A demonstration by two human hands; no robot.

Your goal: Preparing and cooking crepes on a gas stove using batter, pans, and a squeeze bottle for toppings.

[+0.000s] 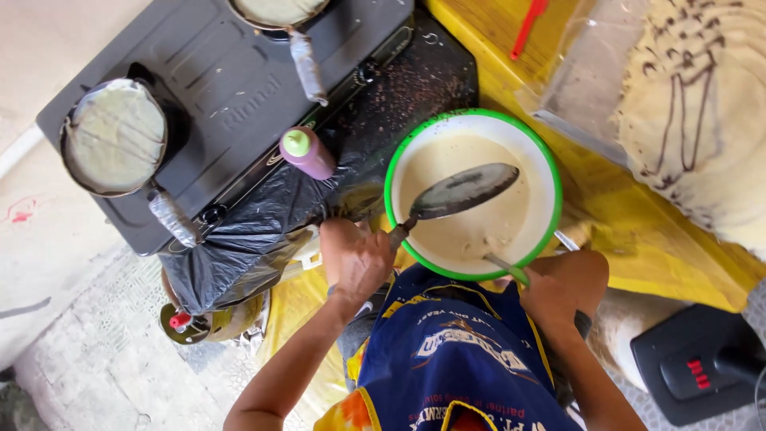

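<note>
I see left hand (357, 259) fingers closed on pan (463, 191) handle, pan tilted over batter bowl (472, 194); right hand (562, 287) gripping ladle (504, 267) at bowl rim; bowl on yellow counter (638, 231) beside stove (231, 96)

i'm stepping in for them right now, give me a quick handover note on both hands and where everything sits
Left hand: grip shut on the handle of a small dark round pan, held tilted over the batter.
Right hand: shut on a metal ladle with a green handle dipping into the batter.
White round bowl with green rim: holds pale batter, on the yellow table.
Done: two pans on the black stove already carry thin pale crepes; finished ones are stacked at far right.
Left: the held pan shows no batter yet.
</note>
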